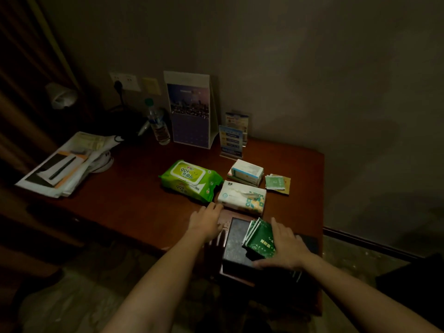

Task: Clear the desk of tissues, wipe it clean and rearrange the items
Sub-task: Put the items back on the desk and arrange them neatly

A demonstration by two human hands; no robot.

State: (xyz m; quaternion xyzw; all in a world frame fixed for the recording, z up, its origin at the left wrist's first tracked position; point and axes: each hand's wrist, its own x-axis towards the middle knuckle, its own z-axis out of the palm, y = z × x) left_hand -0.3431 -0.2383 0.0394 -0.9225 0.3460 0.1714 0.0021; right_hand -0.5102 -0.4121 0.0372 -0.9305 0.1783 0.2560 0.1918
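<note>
Dim room, plain wall; a reddish-brown wooden desk fills the middle of the view. All positions below are given from the dark box, which stands at the desk's near right corner.

- Stack of papers: far left of the box, at the desk's left edge, with a pen on top.
- Standing calendar: well beyond the box, against the wall.
- Green wet-wipe pack: beyond the box and to its left, lying flat.
- Tissue pack: just beyond the box, beside the wipe pack. No loose tissues are visible on the desk.
- Left hand: just left of the box, fingers straight, flat on the desk, gripping nothing.
- Right hand: on the box's right part, fingers straight and released, palm pressing on the green packets.
- Small carton: beyond the tissue pack.
- Water bottle: left of the calendar.
- Green packets: fanned on the box lid, touching the right hand.
- Sachets: beyond the box, right of the carton.

Judged step: rearranging. To do it well, keep the right palm flat, slide the fanned packets together against one box edge, and steady the box with the left hand so it does not shift toward the desk edge.
</note>
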